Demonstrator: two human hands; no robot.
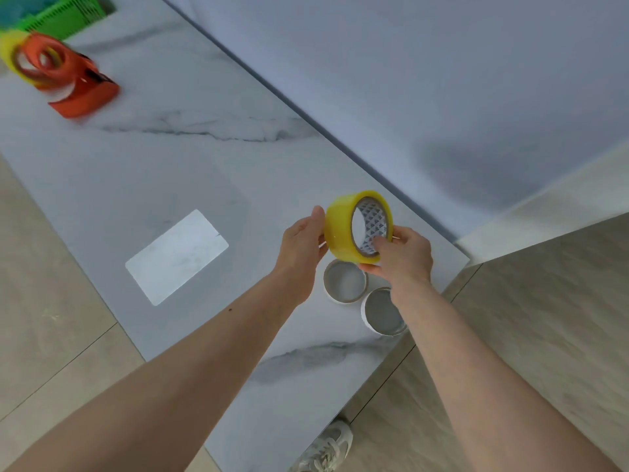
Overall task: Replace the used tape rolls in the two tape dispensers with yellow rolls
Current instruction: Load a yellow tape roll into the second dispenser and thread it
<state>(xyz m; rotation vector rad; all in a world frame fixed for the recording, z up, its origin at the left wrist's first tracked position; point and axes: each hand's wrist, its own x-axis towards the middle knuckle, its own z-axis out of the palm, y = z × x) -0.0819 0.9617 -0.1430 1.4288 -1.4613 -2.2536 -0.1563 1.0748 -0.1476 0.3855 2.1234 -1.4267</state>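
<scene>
Count, head view:
- Yellow tape rolls: 2. One (357, 228) at centre right of frame; one (10, 51) at upper left edge, blurred.
- Used tape cores, white: 2. One (345, 281), the other (383, 311), lower right of centre.
- Orange tape dispensers: blurred at upper left; one clear body (81, 93), a second cannot be separated.
- Green baskets: 1 (68, 11), top left.
- Hands: 2, left (303, 243), right (403, 255).
- White cards: 1 (177, 257).
- Shoes: 1 (326, 447), bottom edge.

Both bare forearms extended forward side by side, left hand (301, 240) open-palmed with thumb up, right hand (401, 252) curled, fingers pinching, wrists nearly level
</scene>
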